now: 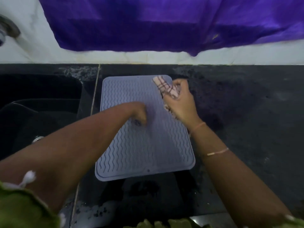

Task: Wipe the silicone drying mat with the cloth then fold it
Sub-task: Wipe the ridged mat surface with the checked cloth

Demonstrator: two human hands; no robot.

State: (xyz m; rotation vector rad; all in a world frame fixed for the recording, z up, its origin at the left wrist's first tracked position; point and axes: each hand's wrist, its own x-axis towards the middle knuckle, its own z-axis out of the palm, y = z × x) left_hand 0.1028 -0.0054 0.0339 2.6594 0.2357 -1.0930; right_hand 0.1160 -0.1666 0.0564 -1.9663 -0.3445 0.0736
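In the head view, the silicone drying mat point(144, 129) lay flat on the dark counter point(246, 112) beneath both hands. The left hand point(139, 114) pressed on its middle, fingers curled. The right hand point(179, 102) gripped the checked cloth point(164, 88) over the mat's far right corner.

Two hands are in view: the left hand point(139, 115), curled into a loose fist, and the right hand point(180, 100), closed around cloth. One silicone drying mat point(144, 145) lies under both hands on the desk point(246, 112). One checked cloth point(164, 88) sits in the right hand's grip. Two thin bangles point(217, 152) ring the arm behind the right hand. One sink point(41, 99) lies to the outer side of the left hand. One purple fabric point(164, 23) hangs beyond both hands.
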